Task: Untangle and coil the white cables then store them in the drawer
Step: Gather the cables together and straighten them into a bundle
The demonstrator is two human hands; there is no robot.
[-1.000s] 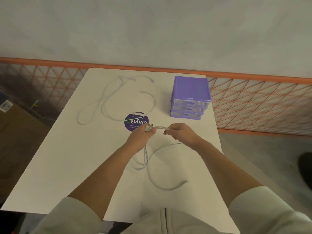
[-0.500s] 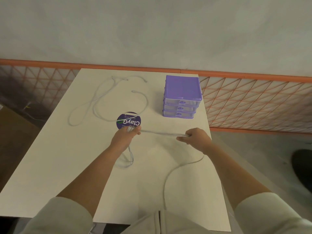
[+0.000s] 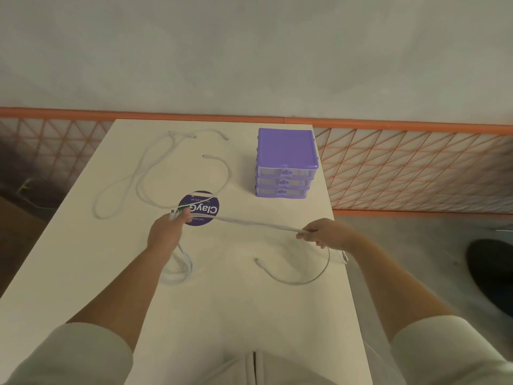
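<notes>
Three drawers, all pushed in, make up the purple drawer unit [image 3: 286, 165] that stands at the far right of the white table [image 3: 83, 259]. Behind the unit runs an orange mesh fence [image 3: 416, 168] under a plain grey wall [image 3: 249, 51]. Left of the unit loose white cables [image 3: 138, 173] sprawl in crossing loops, and one of them runs over a round purple sticker [image 3: 201, 208] nearer to me than the unit.

My left hand [image 3: 166, 232], just on my side of the sticker, has its fingers curled tight round a bunch of cable, with coils hanging beneath it onto the table. My right hand [image 3: 323, 233], nearer me than the unit, pinches the same cable [image 3: 249, 223], stretched taut between both hands. Its free end [image 3: 294, 276] curves over the table below my right hand.
</notes>
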